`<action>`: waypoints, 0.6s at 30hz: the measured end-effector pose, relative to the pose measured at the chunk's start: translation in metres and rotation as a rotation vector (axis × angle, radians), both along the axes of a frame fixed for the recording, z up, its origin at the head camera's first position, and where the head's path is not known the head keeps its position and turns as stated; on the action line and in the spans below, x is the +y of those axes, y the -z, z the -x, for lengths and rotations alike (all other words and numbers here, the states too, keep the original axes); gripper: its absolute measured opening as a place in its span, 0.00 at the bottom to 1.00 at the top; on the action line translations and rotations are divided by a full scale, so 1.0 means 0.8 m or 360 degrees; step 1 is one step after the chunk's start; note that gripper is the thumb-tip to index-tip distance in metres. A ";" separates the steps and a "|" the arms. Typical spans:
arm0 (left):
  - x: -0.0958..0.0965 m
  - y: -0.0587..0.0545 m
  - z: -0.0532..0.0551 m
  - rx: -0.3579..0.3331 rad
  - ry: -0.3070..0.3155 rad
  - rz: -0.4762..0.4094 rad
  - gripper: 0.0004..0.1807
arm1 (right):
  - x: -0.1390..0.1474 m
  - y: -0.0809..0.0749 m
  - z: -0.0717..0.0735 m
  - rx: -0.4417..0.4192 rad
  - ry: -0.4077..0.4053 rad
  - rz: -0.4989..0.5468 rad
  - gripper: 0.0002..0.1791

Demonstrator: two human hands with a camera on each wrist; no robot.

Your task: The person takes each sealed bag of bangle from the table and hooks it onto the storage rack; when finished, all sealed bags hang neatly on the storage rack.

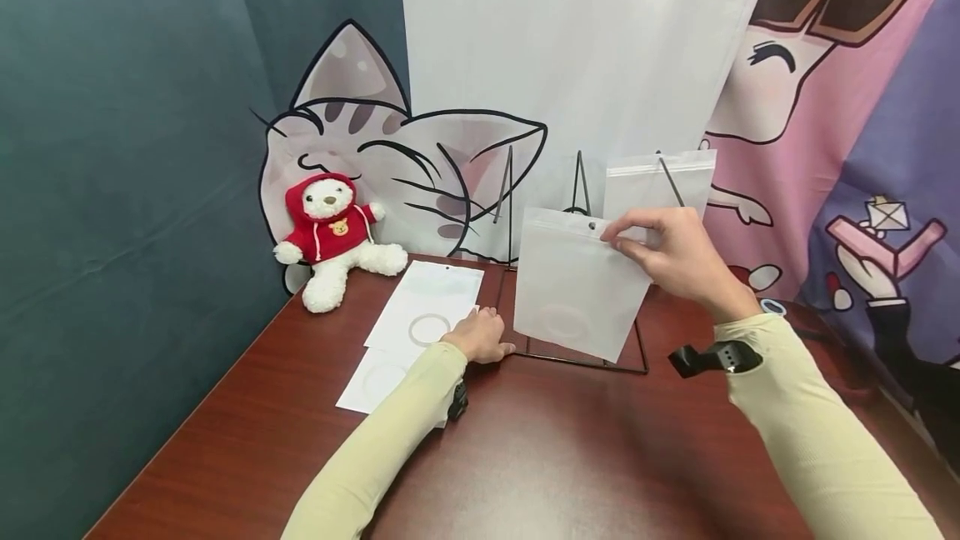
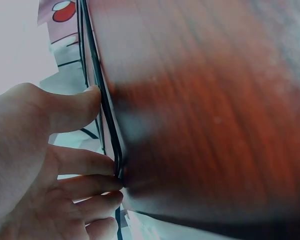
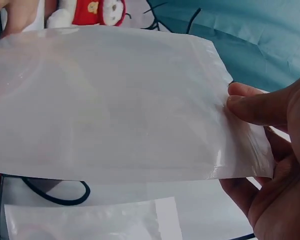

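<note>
In the head view my right hand (image 1: 671,252) pinches a translucent white zip bag (image 1: 573,294) by its top edge near a small hanging hole. A round shape shows faintly low in the bag. It hangs in front of a black wire display rack (image 1: 580,362), partly covering it. In the right wrist view my thumb and fingers grip the bag (image 3: 125,105) at its zip end. My left hand (image 1: 482,336) rests at the rack's front left corner. The left wrist view shows its thumb and fingertips touching the wire base (image 2: 109,120).
A similar bag (image 1: 624,190) hangs on the rack's right prong. Two more bags (image 1: 430,294) with round outlines lie overlapping on the brown table (image 1: 570,457), left of the rack. A white plush bear (image 1: 330,232) in a red hoodie sits at the back left. Printed curtains stand behind.
</note>
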State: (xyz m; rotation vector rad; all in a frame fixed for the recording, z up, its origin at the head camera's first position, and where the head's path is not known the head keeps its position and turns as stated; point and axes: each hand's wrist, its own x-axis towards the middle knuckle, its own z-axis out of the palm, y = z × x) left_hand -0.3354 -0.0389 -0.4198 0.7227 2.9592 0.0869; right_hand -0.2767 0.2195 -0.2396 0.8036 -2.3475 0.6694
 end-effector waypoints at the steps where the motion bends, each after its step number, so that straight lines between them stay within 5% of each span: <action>1: -0.001 0.000 0.000 0.0004 0.0000 0.0000 0.25 | -0.002 0.000 0.002 0.0019 0.0010 -0.0019 0.12; 8: -0.003 -0.002 0.001 -0.0008 -0.0016 0.0039 0.27 | -0.021 0.004 0.026 0.0153 0.0122 -0.0096 0.10; 18: 0.002 0.001 0.002 -0.0007 -0.0021 0.0049 0.28 | -0.033 0.005 0.081 -0.0134 0.0505 0.0126 0.12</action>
